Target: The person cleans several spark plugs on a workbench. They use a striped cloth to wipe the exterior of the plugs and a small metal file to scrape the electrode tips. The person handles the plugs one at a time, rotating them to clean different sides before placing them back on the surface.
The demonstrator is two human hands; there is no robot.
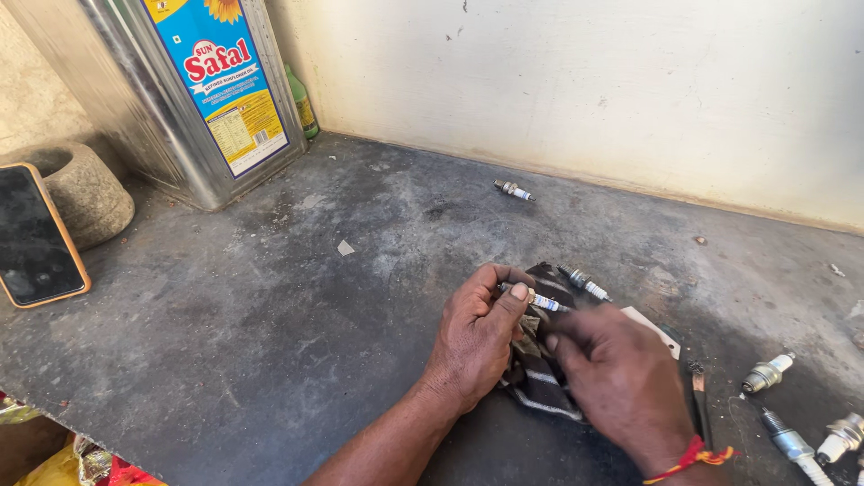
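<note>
On the dark, grimy bench, near its front edge, both hands work over a striped rag. The left hand pinches a spark plug between thumb and fingers; the plug lies nearly level, sticking out to the right from the fingertips, just above the rag. The right hand is blurred; its fingers are curled down onto the rag, just below and right of the plug's free end, and whether they touch the plug cannot be told. A red thread band circles the right wrist.

A second plug lies just beyond the rag's far edge, near the held one. A third plug lies alone farther back, close to the wall. Three more plugs lie well to the right, near the bench's right end. A pale card pokes out from under the right hand, and a thin dark tool lies beside that wrist.

At back left stands a large metal oil tin with a green bottle behind it. A stone mortar sits at the left, with a phone in an orange case leaning against it.
</note>
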